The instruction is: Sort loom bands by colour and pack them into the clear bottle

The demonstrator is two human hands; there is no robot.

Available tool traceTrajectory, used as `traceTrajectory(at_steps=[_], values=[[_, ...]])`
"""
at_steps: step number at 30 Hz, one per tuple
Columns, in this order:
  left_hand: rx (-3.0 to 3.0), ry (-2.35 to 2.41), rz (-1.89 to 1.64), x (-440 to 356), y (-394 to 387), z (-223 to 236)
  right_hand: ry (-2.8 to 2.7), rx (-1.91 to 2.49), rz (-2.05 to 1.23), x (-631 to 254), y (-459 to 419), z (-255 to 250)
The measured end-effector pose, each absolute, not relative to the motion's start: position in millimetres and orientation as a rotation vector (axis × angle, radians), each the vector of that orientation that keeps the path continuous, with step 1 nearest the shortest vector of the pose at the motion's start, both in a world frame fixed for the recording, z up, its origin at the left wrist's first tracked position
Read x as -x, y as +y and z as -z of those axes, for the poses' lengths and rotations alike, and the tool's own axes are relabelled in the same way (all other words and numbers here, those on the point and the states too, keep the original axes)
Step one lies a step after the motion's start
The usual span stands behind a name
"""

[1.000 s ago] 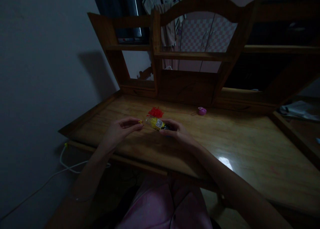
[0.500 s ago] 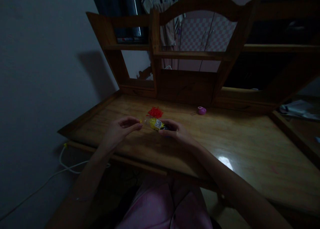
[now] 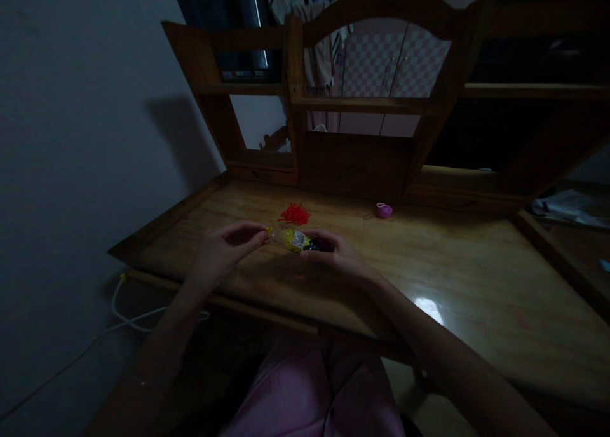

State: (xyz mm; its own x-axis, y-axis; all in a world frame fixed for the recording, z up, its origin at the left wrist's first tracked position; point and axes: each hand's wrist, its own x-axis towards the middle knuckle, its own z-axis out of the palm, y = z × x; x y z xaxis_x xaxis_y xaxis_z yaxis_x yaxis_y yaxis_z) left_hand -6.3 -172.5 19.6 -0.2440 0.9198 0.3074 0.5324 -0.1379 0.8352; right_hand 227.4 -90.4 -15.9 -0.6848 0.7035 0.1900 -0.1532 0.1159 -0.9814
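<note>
A small clear bottle [image 3: 289, 239] with yellow contents, a printed label and a dark end lies almost level above the desk, its narrow end to the left. My right hand [image 3: 331, 249] is closed around the dark end. My left hand [image 3: 238, 243] pinches a tiny yellow piece [image 3: 269, 232] between thumb and forefinger, right at the bottle's clear tip. Whether the piece touches the tip is too small to tell. Just behind the bottle, a pile of thin red pieces [image 3: 295, 214] rests on the desk.
The wooden desk [image 3: 457, 265] has a shelf unit [image 3: 362, 107] along its far side. A small purple object with a loop [image 3: 384, 211] sits near its back. To the left is a wall [image 3: 86, 138], and a white cable [image 3: 138, 319] hangs by the desk's front left corner.
The bottle in my right hand has shifted slightly left. The gap between its tip and the yellow piece in my left hand has narrowed.
</note>
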Motion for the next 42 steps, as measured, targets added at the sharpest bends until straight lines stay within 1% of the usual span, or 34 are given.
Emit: traceTrajectory(at_steps=[9,15,23,26,34,38,42], values=[[-1.953,1.878,-1.291,-4.4,-177.6,-36.7,-1.756,0.508,-1.671,-227.0,-91.9,13.9],[-2.066,1.903,-1.209,-5.9,-177.2,-36.2,-1.778,0.501,-1.636,-226.7,-90.0,18.7],[-2.260,1.774,-1.138,-7.8,-174.1,-32.7,-1.748,0.505,-1.671,-226.4,-92.5,14.1],[-2.228,1.744,-1.116,-7.0,-176.3,-32.5,-1.719,0.536,-1.679,-226.9,-92.8,12.5],[-2.178,1.535,-0.919,-0.6,-179.0,-37.7,-1.765,0.540,-1.650,-227.3,-89.4,19.1],[-2.225,1.488,-0.927,-3.1,-178.4,-36.7,-1.812,0.540,-1.646,-228.1,-91.2,17.0],[-2.249,1.480,-1.060,-2.7,-185.2,-37.1,-1.817,0.498,-1.658,-227.8,-95.9,12.5]])
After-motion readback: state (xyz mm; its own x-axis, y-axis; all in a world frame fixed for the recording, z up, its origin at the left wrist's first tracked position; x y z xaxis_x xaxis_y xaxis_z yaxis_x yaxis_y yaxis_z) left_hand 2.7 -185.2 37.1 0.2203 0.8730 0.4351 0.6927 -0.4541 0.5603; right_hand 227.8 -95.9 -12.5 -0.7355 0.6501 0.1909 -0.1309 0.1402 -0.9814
